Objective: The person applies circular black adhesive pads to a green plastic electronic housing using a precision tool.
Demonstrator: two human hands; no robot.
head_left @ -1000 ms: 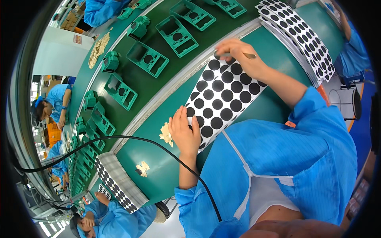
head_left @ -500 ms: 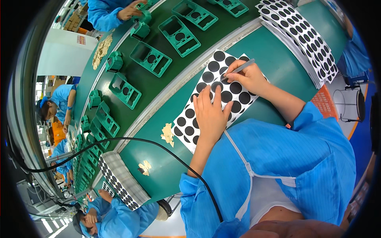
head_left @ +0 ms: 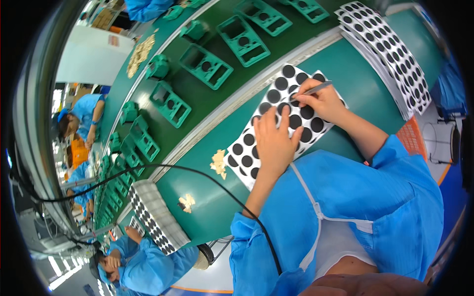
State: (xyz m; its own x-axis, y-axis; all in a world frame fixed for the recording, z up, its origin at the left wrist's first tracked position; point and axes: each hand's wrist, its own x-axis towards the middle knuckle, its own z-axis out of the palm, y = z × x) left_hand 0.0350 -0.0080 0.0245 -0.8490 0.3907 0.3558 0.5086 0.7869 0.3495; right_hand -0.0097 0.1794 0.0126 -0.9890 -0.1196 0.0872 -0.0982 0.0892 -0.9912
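Observation:
A white sheet of black round stickers [head_left: 247, 161] lies slanted on the green table, with what looks like another such sheet under it. My left hand [head_left: 276, 143] rests flat on it, fingers spread. In my right hand [head_left: 323, 104] is a pair of grey metal tweezers [head_left: 318, 88], pinched between thumb and fingers. Their tip is down by a black sticker, just beyond my left fingertips. Whether the tip grips the sticker's edge is too small to tell.
Green plastic housings [head_left: 206, 65] line the belt beyond a pale rail. Sticker sheets are stacked at the far right [head_left: 390, 54] and lower left [head_left: 157, 217]. Cream scraps [head_left: 218, 164] lie left of my sheet. A black cable [head_left: 197, 171] crosses the view. Co-workers [head_left: 81, 118] sit left.
The whole view has shifted, so the scene sits farther right. Both hands keep about the same place on the sheet. A co-worker's hand at the top has left a green housing and the view.

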